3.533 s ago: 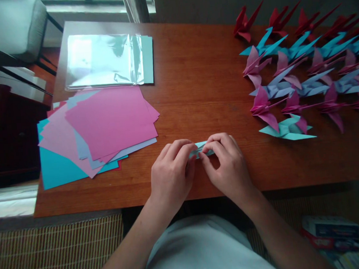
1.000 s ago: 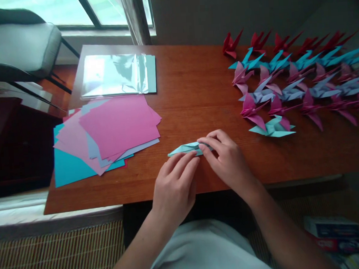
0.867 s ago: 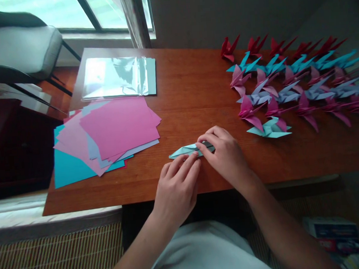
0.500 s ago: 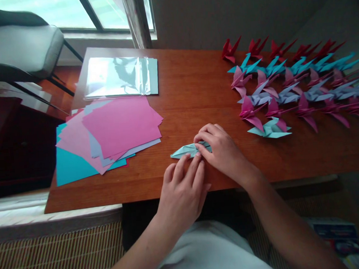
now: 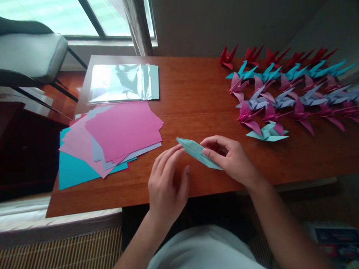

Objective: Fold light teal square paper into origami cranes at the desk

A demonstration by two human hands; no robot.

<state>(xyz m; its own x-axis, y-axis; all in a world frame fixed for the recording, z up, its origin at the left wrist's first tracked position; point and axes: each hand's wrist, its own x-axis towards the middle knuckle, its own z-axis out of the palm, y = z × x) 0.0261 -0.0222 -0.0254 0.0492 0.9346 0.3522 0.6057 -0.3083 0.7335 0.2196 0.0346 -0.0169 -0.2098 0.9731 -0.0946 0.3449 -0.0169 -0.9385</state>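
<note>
Between my hands is a folded piece of mint-green origami paper (image 5: 196, 151), long and narrow with pointed ends, tilted down to the right. My right hand (image 5: 227, 155) pinches it near its right half, thumb on the near side and fingers behind. At its upper left tip, my left hand (image 5: 167, 180) has its fingertips close to or touching the paper; its thumb is held apart and the fingers are stretched. A finished mint-green paper crane (image 5: 268, 132) sits on the table to the right of my right hand.
Rows of paper cranes in red, blue, pink, lilac and magenta (image 5: 302, 113) fill the right of the wooden table (image 5: 191, 88). Loose coloured sheets (image 5: 124, 130) lie fanned at the left, with a clear-wrapped pack of paper (image 5: 123, 83) behind them. A chair (image 5: 23, 51) stands by the window.
The folded paper has been lifted and turned, its right end now angled toward me. My left hand has moved left and its fingers have opened away from the paper's middle.
</note>
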